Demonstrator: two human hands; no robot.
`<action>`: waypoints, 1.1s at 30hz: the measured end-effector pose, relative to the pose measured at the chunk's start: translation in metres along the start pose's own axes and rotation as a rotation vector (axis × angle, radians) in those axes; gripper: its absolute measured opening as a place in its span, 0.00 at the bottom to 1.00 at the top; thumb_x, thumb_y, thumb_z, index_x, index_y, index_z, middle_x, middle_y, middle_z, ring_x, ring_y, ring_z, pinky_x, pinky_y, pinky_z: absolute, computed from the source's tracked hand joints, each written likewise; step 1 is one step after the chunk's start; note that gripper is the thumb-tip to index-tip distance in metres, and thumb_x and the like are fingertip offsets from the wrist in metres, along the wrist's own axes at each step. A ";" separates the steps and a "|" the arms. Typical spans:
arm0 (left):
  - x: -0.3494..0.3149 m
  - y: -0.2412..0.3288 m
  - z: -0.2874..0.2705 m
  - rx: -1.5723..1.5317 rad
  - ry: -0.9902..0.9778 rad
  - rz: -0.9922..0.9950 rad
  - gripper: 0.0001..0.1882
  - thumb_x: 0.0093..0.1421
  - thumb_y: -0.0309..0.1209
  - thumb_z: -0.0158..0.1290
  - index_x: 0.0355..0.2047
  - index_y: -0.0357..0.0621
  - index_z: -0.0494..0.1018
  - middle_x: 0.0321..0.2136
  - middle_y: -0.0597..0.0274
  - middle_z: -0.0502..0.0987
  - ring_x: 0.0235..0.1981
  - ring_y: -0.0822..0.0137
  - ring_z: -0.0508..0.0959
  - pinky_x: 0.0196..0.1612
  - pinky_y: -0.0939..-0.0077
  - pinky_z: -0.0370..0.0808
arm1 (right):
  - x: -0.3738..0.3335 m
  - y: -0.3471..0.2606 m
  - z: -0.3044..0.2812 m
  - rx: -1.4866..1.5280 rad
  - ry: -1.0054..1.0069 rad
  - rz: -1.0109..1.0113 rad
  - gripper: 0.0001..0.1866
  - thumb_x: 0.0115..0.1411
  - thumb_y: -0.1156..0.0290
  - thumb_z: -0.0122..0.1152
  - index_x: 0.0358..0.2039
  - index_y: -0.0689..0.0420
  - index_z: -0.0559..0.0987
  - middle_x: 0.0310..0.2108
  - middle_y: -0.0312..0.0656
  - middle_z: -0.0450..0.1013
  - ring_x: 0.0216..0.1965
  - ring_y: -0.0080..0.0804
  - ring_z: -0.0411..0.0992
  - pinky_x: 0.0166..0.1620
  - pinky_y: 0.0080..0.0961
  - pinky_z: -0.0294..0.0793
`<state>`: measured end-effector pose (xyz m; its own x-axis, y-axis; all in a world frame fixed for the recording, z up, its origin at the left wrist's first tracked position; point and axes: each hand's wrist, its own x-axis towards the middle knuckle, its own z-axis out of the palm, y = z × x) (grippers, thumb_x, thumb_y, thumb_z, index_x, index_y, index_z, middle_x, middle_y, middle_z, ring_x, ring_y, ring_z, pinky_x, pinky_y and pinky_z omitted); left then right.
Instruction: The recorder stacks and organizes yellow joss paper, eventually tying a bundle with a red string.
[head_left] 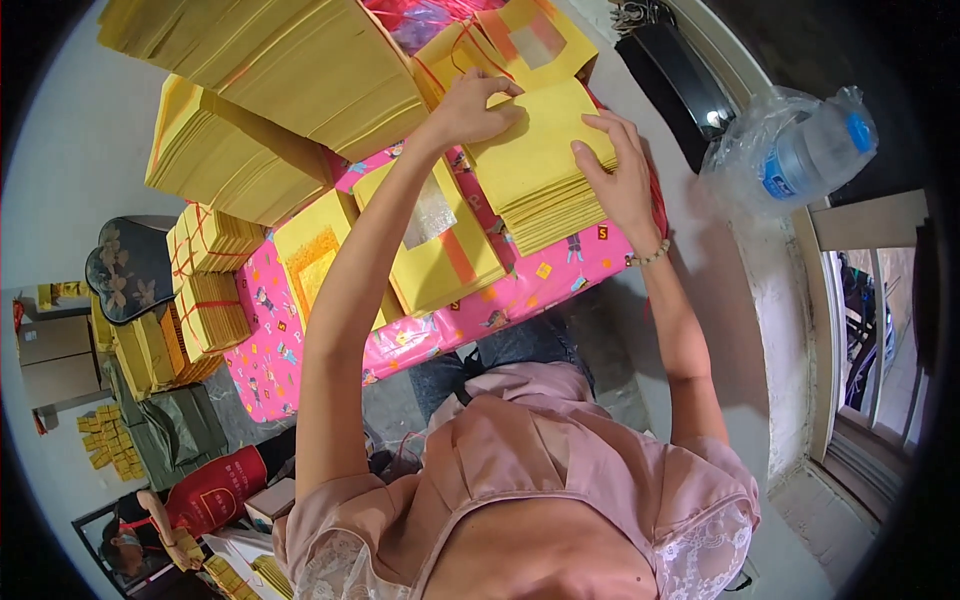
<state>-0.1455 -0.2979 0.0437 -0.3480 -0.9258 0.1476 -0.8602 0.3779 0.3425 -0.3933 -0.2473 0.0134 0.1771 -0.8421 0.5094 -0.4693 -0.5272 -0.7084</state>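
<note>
The paper stack (540, 130) at the upper centre of the frame is plain yellow. Beneath it, the tablecloth (262, 390) is bright pink, patterned with small multicoloured figures and squares. The middle pile (450, 270) is yellow with a silvery-white rectangle and an orange strip. Toward the left, red cord (205, 304) crosses yellow bundles (232, 240), beside a black chair back (128, 270) with muted beige flowers. The blouse (540, 440), bottom centre, is dusty pink with white floral lace sleeves (705, 525).

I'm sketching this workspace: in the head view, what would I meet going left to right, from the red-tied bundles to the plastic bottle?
Red-tied yellow bundles, orange-printed yellow stack, silver-patched yellow stack, plain-topped yellow stack, beaded bracelet, blue-capped plastic bottle.
</note>
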 end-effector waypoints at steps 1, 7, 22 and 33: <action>-0.002 -0.002 0.002 -0.001 -0.001 0.001 0.26 0.61 0.42 0.54 0.55 0.39 0.70 0.39 0.54 0.76 0.37 0.65 0.75 0.43 0.71 0.73 | -0.001 0.000 0.001 -0.001 0.000 0.002 0.20 0.57 0.66 0.65 0.48 0.59 0.75 0.51 0.50 0.69 0.53 0.49 0.69 0.55 0.38 0.68; -0.023 0.015 0.023 -0.235 0.146 0.074 0.39 0.60 0.57 0.52 0.63 0.46 0.60 0.45 0.49 0.76 0.42 0.48 0.77 0.46 0.58 0.74 | -0.006 0.001 0.002 0.118 0.007 0.026 0.18 0.57 0.69 0.65 0.46 0.61 0.75 0.52 0.51 0.69 0.57 0.45 0.67 0.58 0.33 0.65; -0.026 0.052 0.009 0.121 0.279 0.340 0.11 0.54 0.30 0.56 0.38 0.50 0.79 0.34 0.64 0.74 0.40 0.63 0.73 0.43 0.67 0.70 | -0.005 0.097 -0.004 -0.626 -0.196 0.193 0.07 0.62 0.74 0.47 0.39 0.58 0.73 0.40 0.52 0.73 0.38 0.54 0.76 0.39 0.45 0.77; -0.026 0.054 0.013 0.119 0.225 0.316 0.13 0.55 0.27 0.53 0.40 0.46 0.79 0.35 0.60 0.75 0.40 0.60 0.76 0.44 0.67 0.75 | 0.015 0.025 -0.038 -0.436 0.039 0.053 0.12 0.66 0.63 0.53 0.31 0.59 0.76 0.31 0.49 0.75 0.33 0.54 0.75 0.33 0.45 0.74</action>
<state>-0.1873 -0.2537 0.0464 -0.5236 -0.7341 0.4324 -0.7654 0.6282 0.1397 -0.4356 -0.2689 0.0221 0.1141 -0.8574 0.5018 -0.7993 -0.3792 -0.4662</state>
